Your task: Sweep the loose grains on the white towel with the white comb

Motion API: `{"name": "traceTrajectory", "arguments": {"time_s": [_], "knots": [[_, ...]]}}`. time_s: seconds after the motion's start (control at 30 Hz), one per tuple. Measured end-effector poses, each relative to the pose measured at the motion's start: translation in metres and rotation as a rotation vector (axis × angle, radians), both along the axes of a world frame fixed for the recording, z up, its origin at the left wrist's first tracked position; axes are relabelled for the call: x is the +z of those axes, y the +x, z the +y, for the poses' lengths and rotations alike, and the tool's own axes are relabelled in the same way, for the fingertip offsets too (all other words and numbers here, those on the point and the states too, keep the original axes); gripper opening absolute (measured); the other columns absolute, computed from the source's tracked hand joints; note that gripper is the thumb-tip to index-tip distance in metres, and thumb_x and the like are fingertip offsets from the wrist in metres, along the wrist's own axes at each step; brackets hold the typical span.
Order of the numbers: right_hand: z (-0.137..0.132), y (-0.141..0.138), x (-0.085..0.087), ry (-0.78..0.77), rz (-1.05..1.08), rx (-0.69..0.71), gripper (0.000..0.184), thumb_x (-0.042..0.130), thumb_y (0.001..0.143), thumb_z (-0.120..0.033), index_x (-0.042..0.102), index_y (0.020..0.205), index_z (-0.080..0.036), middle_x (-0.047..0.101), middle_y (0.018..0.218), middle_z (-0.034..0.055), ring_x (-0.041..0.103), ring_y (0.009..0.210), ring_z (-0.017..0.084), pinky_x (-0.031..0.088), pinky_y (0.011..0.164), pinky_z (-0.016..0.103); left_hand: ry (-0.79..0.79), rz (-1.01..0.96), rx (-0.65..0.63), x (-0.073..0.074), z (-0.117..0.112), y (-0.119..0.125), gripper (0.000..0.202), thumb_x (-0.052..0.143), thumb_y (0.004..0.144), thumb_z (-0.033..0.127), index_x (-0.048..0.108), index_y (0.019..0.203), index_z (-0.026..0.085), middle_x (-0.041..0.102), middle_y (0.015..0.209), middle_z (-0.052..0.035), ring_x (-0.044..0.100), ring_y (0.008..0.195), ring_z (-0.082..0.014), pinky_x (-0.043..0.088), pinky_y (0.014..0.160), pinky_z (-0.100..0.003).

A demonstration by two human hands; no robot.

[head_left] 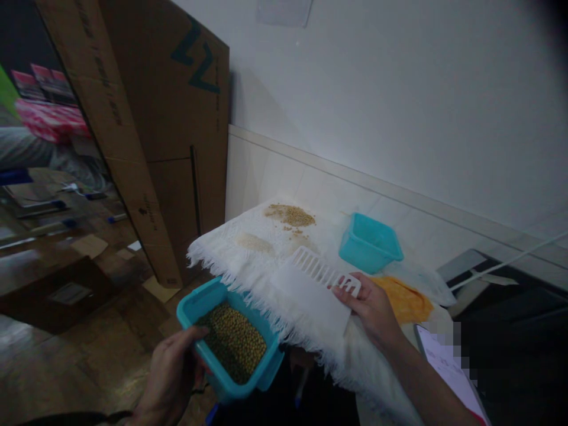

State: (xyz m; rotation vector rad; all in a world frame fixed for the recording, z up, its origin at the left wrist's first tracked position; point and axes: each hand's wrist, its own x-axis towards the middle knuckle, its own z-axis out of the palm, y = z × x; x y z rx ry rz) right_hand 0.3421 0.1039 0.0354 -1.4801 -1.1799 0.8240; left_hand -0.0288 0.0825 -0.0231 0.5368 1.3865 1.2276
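My left hand (171,370) grips the near left rim of a teal plastic container (190,299), held off the front edge of the cloth-covered table. Inside it lie yellowish beans (242,340) and darker green ones (215,343). My right hand (373,310) pinches the right end of a white plastic panel with a row of slots (317,296), above the white fringed cloth (222,239). Behind the panel, a pile of tan beans or grain (295,216) is spread on the cloth. Closer to the front edge is a pale, fine-grained patch (254,242).
A second teal container (370,242) stands at the table's back right, with an orange cloth (406,299) and a clear plastic bag (419,281) beside it. A phone or tablet (448,367) lies at right. Tall cardboard (177,136) stands left; a white wall (399,106) rises behind.
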Motion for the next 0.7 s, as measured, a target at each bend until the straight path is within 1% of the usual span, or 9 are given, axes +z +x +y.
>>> {"name": "traceTrajectory", "arguments": {"time_s": [0.13,0.2,0.27,0.33,0.4,0.47,0.5,0.57,0.7], "knots": [[0.015,0.013,0.012,0.091,-0.06,-0.152,0.071,0.106,0.057,-0.077,0.076,0.094,-0.024,0.089,0.088,0.0101,0.083,0.073,0.031,0.067,0.066,0.041,-0.012,0.007,-0.011,0.014,-0.001,0.004,0.042,0.082,0.051,0.054,0.06,0.031,0.024,0.052,0.032,-0.0061,0.04,0.028,-0.0132,0.028,0.035,-0.03],[0.02,0.002,0.02,0.155,-0.092,-0.152,0.065,0.103,0.066,-0.075,0.076,0.097,-0.025,0.09,0.091,0.0101,0.083,0.075,0.031,0.067,0.066,0.04,-0.006,0.013,-0.023,0.015,-0.001,0.004,0.042,0.081,0.052,0.055,0.061,0.032,0.024,0.053,0.033,-0.0068,0.041,0.028,-0.0133,0.028,0.035,-0.029],[0.023,-0.027,0.025,0.21,-0.195,-0.093,0.049,0.094,0.082,-0.067,0.078,0.101,-0.025,0.089,0.092,0.0082,0.081,0.074,0.028,0.065,0.064,0.036,0.005,0.015,-0.023,0.01,-0.002,0.003,0.043,0.081,0.054,0.055,0.062,0.033,0.024,0.054,0.033,-0.0061,0.041,0.028,-0.0132,0.028,0.035,-0.029],[0.028,-0.066,0.027,0.256,-0.326,-0.028,0.033,0.088,0.089,-0.054,0.08,0.105,-0.026,0.086,0.082,0.0037,0.074,0.061,0.023,0.059,0.057,0.032,0.016,0.009,-0.011,0.003,-0.002,0.002,0.043,0.083,0.056,0.055,0.062,0.034,0.024,0.054,0.034,-0.0043,0.042,0.028,-0.0133,0.029,0.035,-0.028],[0.036,-0.103,0.024,0.287,-0.37,0.071,0.03,0.081,0.093,-0.044,0.082,0.118,-0.027,0.086,0.086,0.0021,0.073,0.061,0.021,0.059,0.06,0.032,0.028,-0.004,-0.001,-0.004,-0.001,0.001,0.042,0.083,0.058,0.054,0.064,0.036,0.025,0.055,0.035,-0.0033,0.042,0.028,-0.0133,0.029,0.034,-0.027],[0.05,-0.127,0.019,0.325,-0.339,0.091,0.03,0.076,0.094,-0.043,0.083,0.118,-0.026,0.087,0.089,0.0032,0.076,0.067,0.022,0.061,0.065,0.032,0.027,-0.023,0.021,-0.006,0.0,0.001,0.041,0.084,0.059,0.053,0.065,0.038,0.025,0.055,0.034,-0.0023,0.042,0.028,-0.0131,0.029,0.033,-0.027],[0.058,-0.133,0.016,0.314,-0.315,0.113,0.028,0.075,0.093,-0.042,0.083,0.115,-0.025,0.088,0.091,0.0045,0.08,0.074,0.024,0.063,0.07,0.034,0.019,-0.034,0.021,-0.006,0.0,0.001,0.04,0.085,0.058,0.052,0.064,0.038,0.025,0.055,0.034,-0.0022,0.042,0.027,-0.0134,0.029,0.033,-0.027],[0.073,-0.133,0.01,0.265,-0.253,0.138,0.026,0.078,0.089,-0.043,0.083,0.106,-0.024,0.088,0.091,0.0059,0.082,0.079,0.027,0.064,0.073,0.036,0.007,-0.048,0.011,-0.003,0.0,0.001,0.04,0.085,0.056,0.052,0.063,0.037,0.025,0.055,0.034,-0.0029,0.042,0.027,-0.0139,0.03,0.032,-0.028],[0.09,-0.11,-0.003,0.168,-0.151,0.123,0.034,0.087,0.078,-0.053,0.08,0.093,-0.023,0.087,0.084,0.0068,0.08,0.074,0.028,0.063,0.068,0.036,0.025,-0.051,0.027,-0.004,-0.001,0.001,0.044,0.085,0.06,0.053,0.062,0.036,0.025,0.053,0.033,-0.0028,0.041,0.026,-0.0139,0.03,0.032,-0.029]]}}
